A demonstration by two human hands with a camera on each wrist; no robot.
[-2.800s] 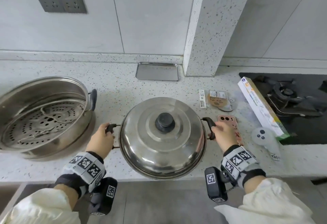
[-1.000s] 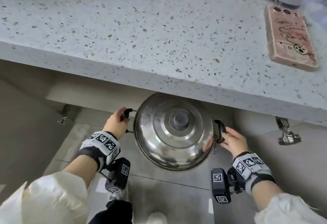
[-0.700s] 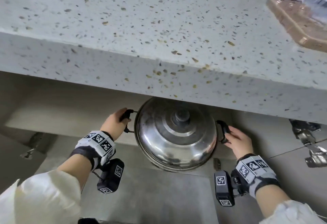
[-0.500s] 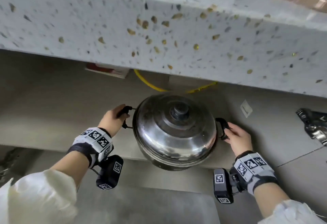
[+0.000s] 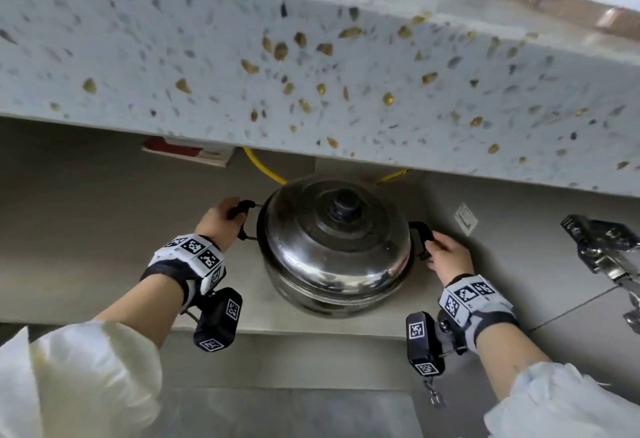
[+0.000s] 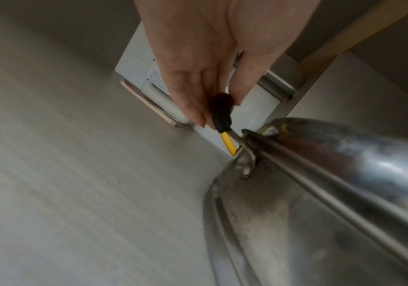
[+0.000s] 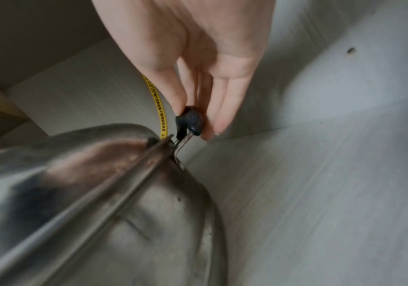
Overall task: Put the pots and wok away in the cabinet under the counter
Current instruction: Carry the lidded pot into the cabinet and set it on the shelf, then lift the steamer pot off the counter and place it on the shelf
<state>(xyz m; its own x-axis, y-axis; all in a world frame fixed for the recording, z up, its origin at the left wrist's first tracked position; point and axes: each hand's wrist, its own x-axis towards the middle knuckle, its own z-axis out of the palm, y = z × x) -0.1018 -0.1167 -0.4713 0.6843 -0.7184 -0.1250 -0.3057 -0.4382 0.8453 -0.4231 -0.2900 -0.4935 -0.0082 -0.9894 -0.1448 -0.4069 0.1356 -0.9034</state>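
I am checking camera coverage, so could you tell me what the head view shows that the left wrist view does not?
Only the head view shows the counter edge, the lid knob, the right hand and a door hinge. Only the left wrist view shows a white box at the back of the cabinet. Both show the left hand holding the pot by its handle, and the yellow hose.

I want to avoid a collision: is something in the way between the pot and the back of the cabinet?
A yellow hose runs along the back wall just behind the pot. The cabinet floor around it shows nothing else. Both the left hand and right hand hold its handles.
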